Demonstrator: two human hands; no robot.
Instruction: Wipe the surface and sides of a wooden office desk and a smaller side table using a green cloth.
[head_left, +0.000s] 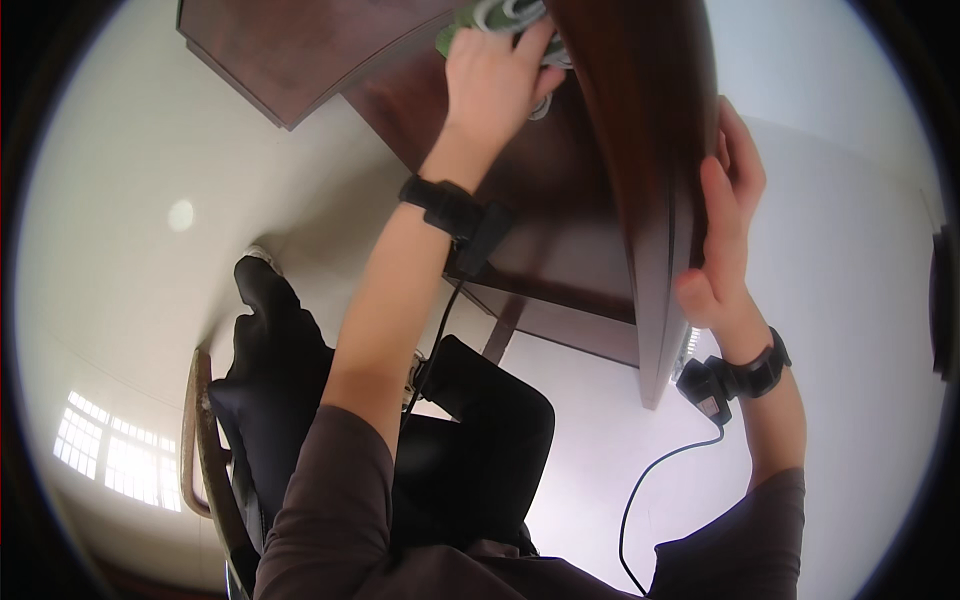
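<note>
My left hand (495, 82) grips a green and white cloth (487, 16) near the top of the view, against the inner side of a dark reddish-brown wooden piece of furniture (637, 97). Part of the cloth is hidden by my fingers and cut off by the picture's rim. My right hand (727, 210) lies along the outer face of the same upright wooden panel, fingers stretched and thumb apart. It holds nothing that I can see. Below my left hand a glossy dark wooden surface (555, 180) runs between the panels.
Another dark wooden panel (300, 52) juts out at the upper left. A wooden chair frame (206, 420) stands beside my black-trousered legs (480, 442). Black wrist devices (457, 214) trail thin cables (630, 495). A dark object (941, 300) sits at the right rim.
</note>
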